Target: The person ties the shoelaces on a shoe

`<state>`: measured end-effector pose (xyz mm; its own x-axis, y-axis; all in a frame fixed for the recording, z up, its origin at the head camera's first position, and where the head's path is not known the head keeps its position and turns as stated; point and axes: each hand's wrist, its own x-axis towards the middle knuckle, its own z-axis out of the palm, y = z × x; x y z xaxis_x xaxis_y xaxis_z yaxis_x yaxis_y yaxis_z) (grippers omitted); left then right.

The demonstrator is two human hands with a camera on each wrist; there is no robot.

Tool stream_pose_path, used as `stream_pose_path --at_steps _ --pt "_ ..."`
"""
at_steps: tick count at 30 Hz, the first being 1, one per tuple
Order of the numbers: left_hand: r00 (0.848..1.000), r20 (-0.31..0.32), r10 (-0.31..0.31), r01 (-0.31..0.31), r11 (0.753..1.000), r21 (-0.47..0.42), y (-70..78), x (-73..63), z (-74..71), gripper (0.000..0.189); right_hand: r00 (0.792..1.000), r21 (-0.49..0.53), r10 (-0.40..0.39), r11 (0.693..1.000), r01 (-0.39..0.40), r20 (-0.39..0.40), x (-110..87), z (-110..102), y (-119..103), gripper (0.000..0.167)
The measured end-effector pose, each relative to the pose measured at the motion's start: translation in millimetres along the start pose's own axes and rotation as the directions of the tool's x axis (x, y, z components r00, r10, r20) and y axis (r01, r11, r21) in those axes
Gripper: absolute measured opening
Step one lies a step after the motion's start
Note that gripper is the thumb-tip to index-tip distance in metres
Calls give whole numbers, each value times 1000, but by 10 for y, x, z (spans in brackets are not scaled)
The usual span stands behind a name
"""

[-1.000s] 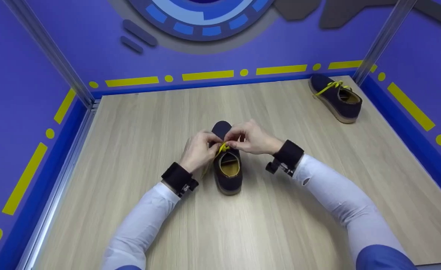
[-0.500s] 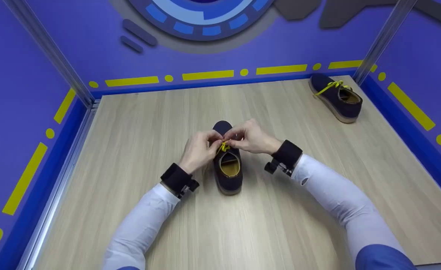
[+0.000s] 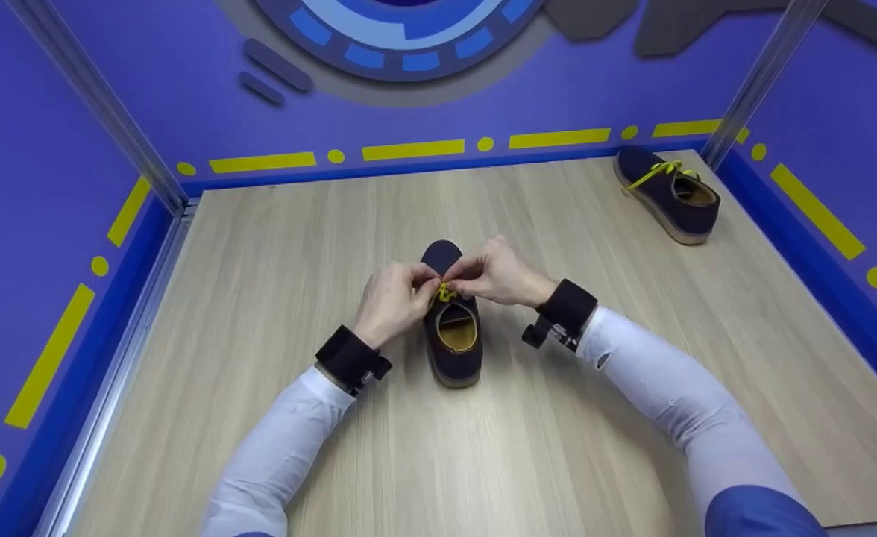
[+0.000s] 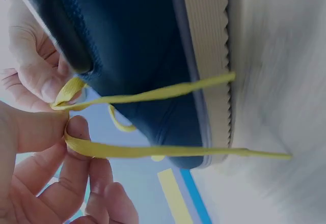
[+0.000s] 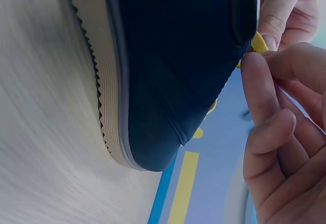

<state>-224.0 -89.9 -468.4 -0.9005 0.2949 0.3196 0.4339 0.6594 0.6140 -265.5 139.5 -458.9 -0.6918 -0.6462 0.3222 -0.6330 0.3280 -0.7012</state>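
Observation:
A dark shoe (image 3: 455, 364) stands on the wooden table, toe away from me, with yellow laces (image 3: 446, 291) over its front. My left hand (image 3: 396, 300) pinches the yellow lace (image 4: 122, 151) between thumb and forefinger at the tongue. In the left wrist view two loose lace ends hang down along the shoe's side. From the other side, my right hand (image 3: 504, 273) pinches the lace too, its fingertips right by those of the left. The right wrist view shows a short piece of lace (image 5: 260, 43) at the right fingertips (image 5: 254, 61), above the shoe's opening.
Another dark shoe (image 3: 677, 198), its yellow lace tied, rests near the table's far right corner. Blue panels with yellow marks stand around the wooden table (image 3: 297, 239) at the back and both sides. Black straps with small cameras circle both wrists.
Both hands stay at the laces with only slight shifts of fingers and wrists. The lace showing beside the left fingers has drawn in a little. Neither shoe has moved.

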Motion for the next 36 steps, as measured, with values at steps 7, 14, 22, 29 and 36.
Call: stream_pose_path --at_steps 7,14,22,29,36 --pt "1000 -8 -14 15 993 117 83 -46 -116 16 1000 -11 19 1000 -19 4 10 3 -12 10" --pt "996 79 -42 35 995 91 206 -113 -247 19 998 9 55 998 -55 22 10 -7 -44 10" --pt "962 274 -10 71 974 -214 289 -131 -341 20 998 12 48 999 -48 38 0 -25 -41 9" --pt "955 294 -32 142 922 -360 286 -125 -251 16 999 -3 29 1000 -29 37 11 -34 -10 10" --pt "926 341 -161 333 774 -539 343 -156 -74 15 999 17 26 1000 -27 33 26 -32 -2 9"
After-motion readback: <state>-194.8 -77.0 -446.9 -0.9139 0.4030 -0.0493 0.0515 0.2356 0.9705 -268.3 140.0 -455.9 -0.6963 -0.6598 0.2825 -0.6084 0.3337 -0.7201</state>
